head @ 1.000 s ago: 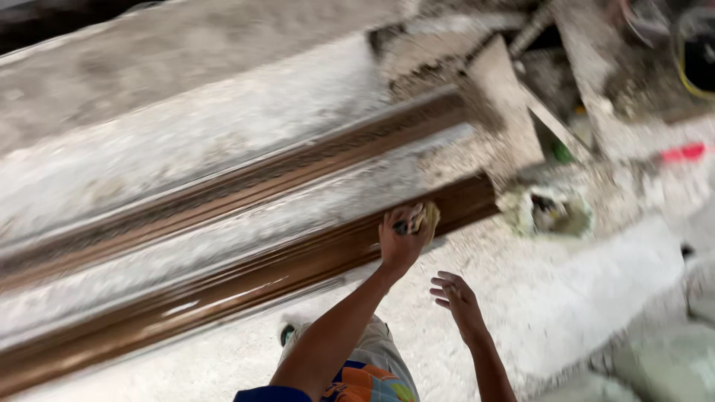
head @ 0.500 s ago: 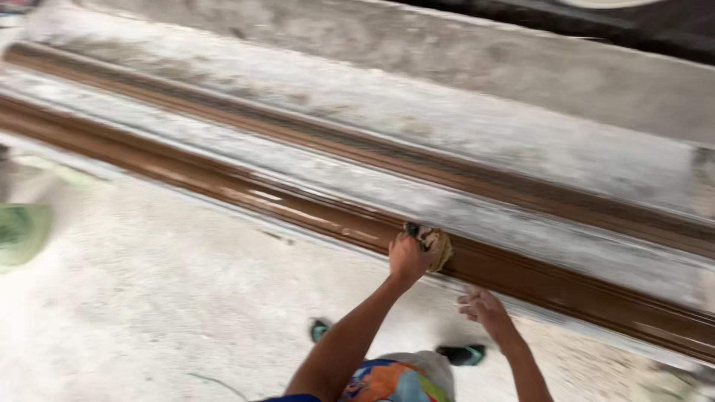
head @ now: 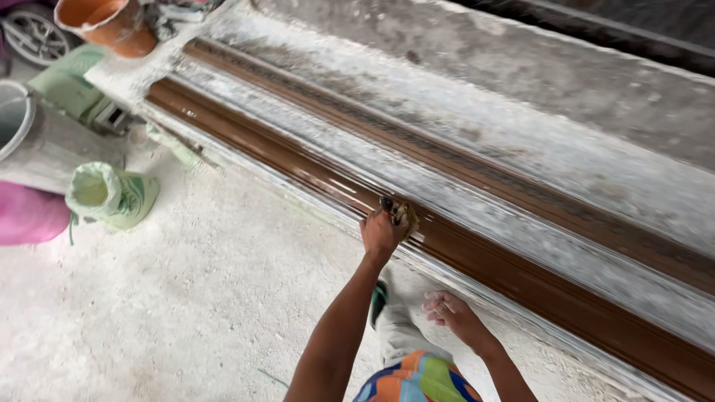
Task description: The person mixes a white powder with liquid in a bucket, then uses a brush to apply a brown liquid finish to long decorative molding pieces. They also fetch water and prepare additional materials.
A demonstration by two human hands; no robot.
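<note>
Glossy brown moulded channel (head: 477, 257) runs from ten o'clock to four o'clock on the dusty table (head: 521, 126), left hand (head: 381, 232) clenched around a small brownish pad (head: 404, 214) mid-length, right hand (head: 447, 311) loose, empty; upper stretch looks wet-shiny.

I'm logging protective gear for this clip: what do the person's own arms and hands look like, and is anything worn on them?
Both forearms are bare, with no sleeves in view. The left hand and the right hand wear no gloves, and no watch, band or ring can be made out. The right hand's fingers look dusted with pale powder. The only clothing in view is a multicoloured garment lower down.
</note>
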